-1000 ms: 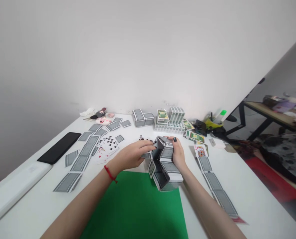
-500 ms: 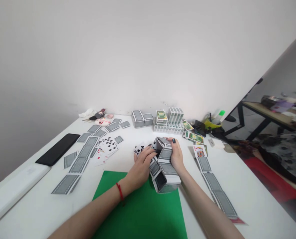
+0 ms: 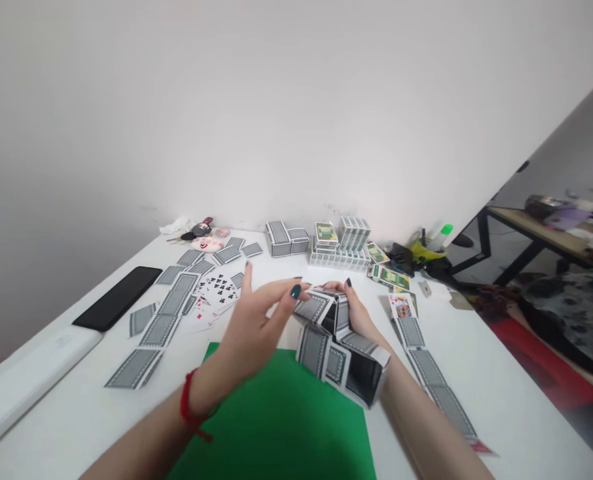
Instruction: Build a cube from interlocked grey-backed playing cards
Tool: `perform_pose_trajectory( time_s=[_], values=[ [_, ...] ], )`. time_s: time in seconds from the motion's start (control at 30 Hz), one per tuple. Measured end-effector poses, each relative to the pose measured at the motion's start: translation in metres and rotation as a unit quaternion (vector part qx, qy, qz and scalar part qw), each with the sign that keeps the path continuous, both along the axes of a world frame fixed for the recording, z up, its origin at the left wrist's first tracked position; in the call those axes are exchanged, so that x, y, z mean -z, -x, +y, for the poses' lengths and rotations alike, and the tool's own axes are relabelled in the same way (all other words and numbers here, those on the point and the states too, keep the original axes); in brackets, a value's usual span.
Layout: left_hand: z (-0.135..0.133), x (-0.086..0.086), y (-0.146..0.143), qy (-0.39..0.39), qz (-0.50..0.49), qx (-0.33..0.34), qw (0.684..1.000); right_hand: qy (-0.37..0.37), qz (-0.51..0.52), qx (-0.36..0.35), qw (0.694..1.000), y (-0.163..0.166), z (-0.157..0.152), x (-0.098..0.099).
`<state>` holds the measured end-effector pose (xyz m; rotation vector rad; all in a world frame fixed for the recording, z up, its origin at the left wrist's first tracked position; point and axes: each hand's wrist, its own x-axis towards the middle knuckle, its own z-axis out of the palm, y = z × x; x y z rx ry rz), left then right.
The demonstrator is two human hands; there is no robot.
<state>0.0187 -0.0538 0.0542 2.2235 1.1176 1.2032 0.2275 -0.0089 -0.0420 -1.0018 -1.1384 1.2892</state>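
Right-hand grip [image 3: 359, 315] wrapped around folded-card structure [image 3: 312, 350]; left-hand grip [image 3: 254, 323] uncertain

Progress. On the white tabletop [image 3: 141, 427], a green sheet [image 3: 286, 433]; the structure is held over its far right corner. Done, by my reading: several folded playing cards joined into one stepped, multi-cell piece. Left, probably: at least two dark hollow cells face outward, uncovered. Card strips, left [image 3: 159, 330] and right [image 3: 441, 400], lie apart from it, backs mostly up. Loose clubs [image 3: 220, 290] are face up beyond the left strip. Whether these are spare stock: unknown.

Obscured. Structure's far side and underside not visible; total card count not obtainable. Right-hand fingers mostly behind it. Left fingertips sit at its upper left corner, somewhat blurred; I can't tell whether they pinch a card or only touch the edge. Joints between cells too small to judge.
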Motion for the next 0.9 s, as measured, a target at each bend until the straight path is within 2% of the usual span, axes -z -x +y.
perform_pose_trajectory(
  time_s=[0.1, 0.17, 0.3, 0.47, 0.57, 0.7, 0.8, 0.9],
  values=[
    [0.020, -0.016, 0.005, -0.040, -0.014, -0.003, 0.999, 0.045, 0.004, -0.096, 0.994, 0.006, -0.003, -0.004],
    [0.036, -0.015, 0.003, -0.013, 0.042, 0.051, 0.998, 0.048, 0.000, -0.129, 0.990, 0.009, -0.003, -0.006],
    [0.060, -0.006, -0.007, 0.055, 0.143, 0.157, 0.976, 0.049, -0.019, -0.127, 0.990, 0.011, 0.008, -0.007],
    [0.069, -0.007, -0.006, 0.059, 0.150, 0.192, 0.968, 0.060, -0.014, -0.138, 0.989, 0.012, 0.024, -0.014],
    [0.072, -0.006, -0.004, 0.047, 0.170, 0.175, 0.969, 0.072, 0.006, -0.150, 0.986, 0.012, 0.031, -0.016],
    [0.076, 0.003, -0.009, -0.012, 0.217, 0.109, 0.970, 0.080, 0.004, -0.142, 0.987, 0.010, 0.039, -0.013],
    [0.079, 0.010, -0.015, -0.073, 0.279, 0.055, 0.956, 0.096, -0.002, -0.139, 0.986, 0.007, 0.042, -0.011],
    [0.080, 0.013, -0.019, -0.103, 0.315, 0.042, 0.942, 0.097, -0.013, -0.131, 0.987, 0.002, 0.044, -0.012]
  ],
)
